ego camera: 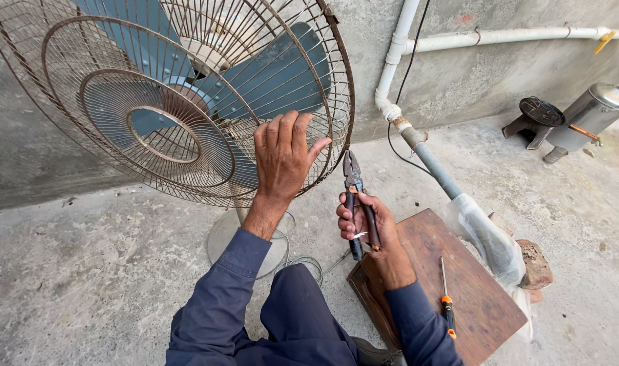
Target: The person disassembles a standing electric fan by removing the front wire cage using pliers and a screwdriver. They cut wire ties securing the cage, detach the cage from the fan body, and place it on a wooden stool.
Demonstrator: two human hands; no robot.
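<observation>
A standing fan with a rusty wire grille (153, 129) and blue blades (282, 74) stands before me. My left hand (282, 156) lies flat against the lower right of the grille, fingers spread upward. My right hand (370, 227) grips a pair of pliers (355, 196) with black and orange handles. The closed jaws point up, right beside the grille's rim (348, 135). The fan's round base (252, 237) shows under my left forearm.
A brown wooden board (458, 285) lies at my right with an orange-handled screwdriver (447, 298) on it. A grey pipe wrapped in plastic (485, 237) slants down beside bricks (536, 264). A metal kettle (594, 112) and small burner (536, 118) stand far right.
</observation>
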